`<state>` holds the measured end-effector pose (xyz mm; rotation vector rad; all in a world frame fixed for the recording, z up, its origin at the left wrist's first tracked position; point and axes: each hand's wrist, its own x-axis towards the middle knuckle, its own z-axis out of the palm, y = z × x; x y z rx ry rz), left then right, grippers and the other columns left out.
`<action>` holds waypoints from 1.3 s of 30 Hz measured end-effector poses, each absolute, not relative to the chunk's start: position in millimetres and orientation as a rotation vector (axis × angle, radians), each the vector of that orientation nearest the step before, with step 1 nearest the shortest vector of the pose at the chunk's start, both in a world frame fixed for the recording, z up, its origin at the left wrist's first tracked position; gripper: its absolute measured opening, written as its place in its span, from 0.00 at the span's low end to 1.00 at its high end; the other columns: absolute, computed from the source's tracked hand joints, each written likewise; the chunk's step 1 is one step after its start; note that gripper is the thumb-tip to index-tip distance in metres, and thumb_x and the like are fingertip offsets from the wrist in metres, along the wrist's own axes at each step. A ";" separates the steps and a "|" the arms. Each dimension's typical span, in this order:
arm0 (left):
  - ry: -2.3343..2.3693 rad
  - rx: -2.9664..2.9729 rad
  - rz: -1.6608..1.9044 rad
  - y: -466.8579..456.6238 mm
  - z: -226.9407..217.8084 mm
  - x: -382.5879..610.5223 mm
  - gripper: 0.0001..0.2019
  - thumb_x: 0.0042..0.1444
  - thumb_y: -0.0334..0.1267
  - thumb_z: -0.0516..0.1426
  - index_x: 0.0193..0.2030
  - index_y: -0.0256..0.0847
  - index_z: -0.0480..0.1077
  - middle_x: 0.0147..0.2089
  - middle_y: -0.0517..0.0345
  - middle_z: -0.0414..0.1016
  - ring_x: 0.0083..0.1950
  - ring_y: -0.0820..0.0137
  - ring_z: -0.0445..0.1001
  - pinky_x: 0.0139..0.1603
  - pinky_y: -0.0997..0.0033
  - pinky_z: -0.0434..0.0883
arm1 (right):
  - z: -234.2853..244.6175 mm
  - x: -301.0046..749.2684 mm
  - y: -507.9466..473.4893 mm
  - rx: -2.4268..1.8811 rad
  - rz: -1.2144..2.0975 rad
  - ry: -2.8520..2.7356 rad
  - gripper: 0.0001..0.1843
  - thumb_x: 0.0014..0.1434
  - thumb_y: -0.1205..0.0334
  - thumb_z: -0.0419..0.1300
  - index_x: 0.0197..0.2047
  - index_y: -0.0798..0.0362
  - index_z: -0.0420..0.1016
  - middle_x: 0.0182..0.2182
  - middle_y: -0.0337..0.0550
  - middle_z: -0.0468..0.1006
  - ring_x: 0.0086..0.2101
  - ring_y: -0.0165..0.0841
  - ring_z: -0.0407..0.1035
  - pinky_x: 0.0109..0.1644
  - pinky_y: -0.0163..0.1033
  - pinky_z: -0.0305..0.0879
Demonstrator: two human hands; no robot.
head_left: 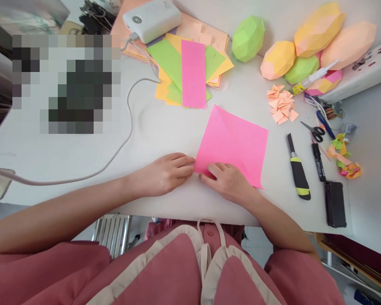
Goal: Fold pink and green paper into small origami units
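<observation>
A pink sheet of paper (235, 140) lies turned slightly on the white table in front of me. With its fingertips pressed together, my left hand (168, 173) pinches the sheet's near left corner. My right hand (230, 180) rests over the near edge, fingers curled and thumb close to the index finger, gripping the paper there. Part of that edge is hidden under the right hand. Beyond the sheet, a narrow pink paper strip (193, 74) lies on top of green and yellow paper pieces (168, 63).
A white power bank (152, 19) trails a cable (130, 114) across the left side. Faceted paper shapes (248, 39) stand at the back right. Small folded peach pieces (282, 106), a utility knife (298, 173), scissors (316, 131), a black marker (318, 161) and a black case (335, 205) lie on the right.
</observation>
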<state>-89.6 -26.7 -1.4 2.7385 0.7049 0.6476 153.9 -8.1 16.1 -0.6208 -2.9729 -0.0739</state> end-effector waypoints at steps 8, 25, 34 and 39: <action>0.768 2.861 0.603 -36.8 6.8 -78.6 0.11 0.61 0.23 0.49 0.37 0.34 0.71 0.40 0.47 0.74 0.52 0.59 0.71 0.50 0.56 0.73 | 12.9 157.8 -10.7 -0.762 0.039 -2.939 0.12 0.66 0.67 0.49 0.45 0.50 0.72 0.29 0.39 0.70 0.28 0.30 0.58 0.27 0.36 0.47; 0.853 3.203 0.261 -46.4 12.3 -43.1 0.14 0.51 0.17 0.51 0.23 0.37 0.67 0.25 0.54 0.61 0.28 0.66 0.62 0.25 0.64 0.63 | 23.8 253.4 -49.6 -1.513 0.583 -2.211 0.11 0.63 0.60 0.55 0.31 0.52 0.72 0.30 0.44 0.75 0.34 0.35 0.67 0.39 0.42 0.66; 0.901 2.998 0.547 -8.1 3.8 -20.4 0.22 0.61 0.36 0.53 0.15 0.38 0.62 0.21 0.55 0.59 0.26 0.69 0.58 0.20 0.69 0.49 | 21.4 248.4 -65.5 -1.729 0.527 -2.032 0.13 0.62 0.58 0.56 0.27 0.52 0.70 0.27 0.42 0.73 0.32 0.34 0.66 0.37 0.40 0.64; 0.808 3.031 0.580 -11.5 1.2 -18.3 0.24 0.62 0.36 0.54 0.13 0.38 0.59 0.18 0.58 0.56 0.22 0.72 0.54 0.21 0.70 0.41 | 19.0 245.7 -78.6 -1.773 0.464 -1.939 0.10 0.61 0.60 0.57 0.28 0.51 0.71 0.29 0.43 0.73 0.34 0.35 0.66 0.37 0.41 0.65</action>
